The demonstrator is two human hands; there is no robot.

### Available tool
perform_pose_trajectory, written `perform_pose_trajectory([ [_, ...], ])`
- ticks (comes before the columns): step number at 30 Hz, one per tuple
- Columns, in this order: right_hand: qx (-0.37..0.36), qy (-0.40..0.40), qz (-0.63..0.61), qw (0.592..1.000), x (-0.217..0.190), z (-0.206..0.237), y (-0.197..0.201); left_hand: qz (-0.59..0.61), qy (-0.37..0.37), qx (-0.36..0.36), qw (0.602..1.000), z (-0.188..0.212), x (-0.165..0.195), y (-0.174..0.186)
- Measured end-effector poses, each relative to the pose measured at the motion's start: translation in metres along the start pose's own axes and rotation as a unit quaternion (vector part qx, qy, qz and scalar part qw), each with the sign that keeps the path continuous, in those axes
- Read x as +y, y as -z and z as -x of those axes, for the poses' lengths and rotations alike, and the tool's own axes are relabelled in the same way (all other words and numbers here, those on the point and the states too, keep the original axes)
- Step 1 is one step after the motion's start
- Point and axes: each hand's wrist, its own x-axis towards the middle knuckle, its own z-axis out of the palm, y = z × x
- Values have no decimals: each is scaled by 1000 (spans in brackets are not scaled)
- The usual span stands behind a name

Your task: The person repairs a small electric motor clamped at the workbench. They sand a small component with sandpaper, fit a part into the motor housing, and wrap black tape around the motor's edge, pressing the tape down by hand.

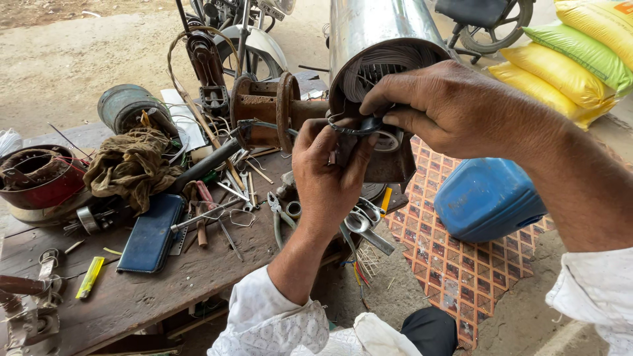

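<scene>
Both hands at mouth of the steel motor housing (369,26), which rests at far edge of the table (145,290). Left hand (326,175), fingers closed round a black cable (356,128) at the windings (382,62). Right hand (448,105), fingers pinched shut on same cable from above. Scissors (366,221) just below left hand; blue jerrycan (488,198) on patterned mat (455,264) to the right.

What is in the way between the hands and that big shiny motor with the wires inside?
Nothing visible. The left hand and the right hand are both already at the open end of the motor housing, pinching a dark wire right beside the windings.
</scene>
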Motion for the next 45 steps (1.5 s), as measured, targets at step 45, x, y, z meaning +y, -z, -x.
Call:
perform_pose_trajectory([
  [45, 193, 47, -33, 980, 25, 29, -58, 528, 139, -67, 835, 6, -33, -10],
])
